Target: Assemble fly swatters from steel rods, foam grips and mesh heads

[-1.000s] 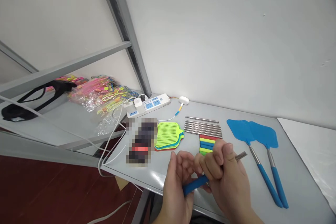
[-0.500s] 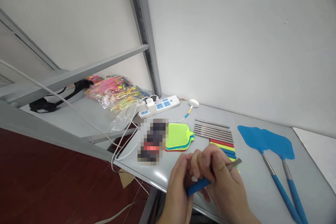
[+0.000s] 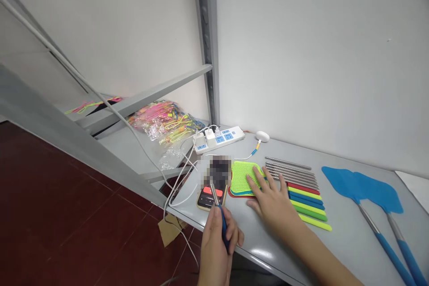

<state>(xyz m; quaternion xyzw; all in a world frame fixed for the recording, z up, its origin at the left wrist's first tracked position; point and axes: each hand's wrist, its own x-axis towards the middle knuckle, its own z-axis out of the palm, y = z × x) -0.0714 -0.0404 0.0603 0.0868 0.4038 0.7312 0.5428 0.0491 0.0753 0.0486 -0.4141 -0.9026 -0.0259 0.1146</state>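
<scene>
My left hand [image 3: 213,246] is closed around a blue fly swatter handle [image 3: 224,225], with its metal rod pointing up and away over the phone. My right hand [image 3: 273,201] is spread, its fingertips reaching over the right side of a stack of perforated fly swatter heads [image 3: 241,178]. Yellow-green is on top of that stack; blue and red edges show below. Beyond the right fingers lies a row of thin metal rods [image 3: 293,174]. Coloured handle grips [image 3: 306,202] in red, yellow, blue and green lie by the right wrist, partly hidden by it.
Two assembled blue fly swatters [image 3: 378,187] lie at the right. A phone [image 3: 205,201], partly blurred, rests near the table's left edge. Behind it are a power strip [image 3: 219,139] and a white device [image 3: 262,136]. White cables hang past the shelf frame [image 3: 150,98]; bagged colourful items [image 3: 164,120] lie beyond.
Both hands were together on the blue handle and rod. My right hand has let go and moved to the swatter heads, while my left keeps the handle, now pointing upward. The view has shifted left.
</scene>
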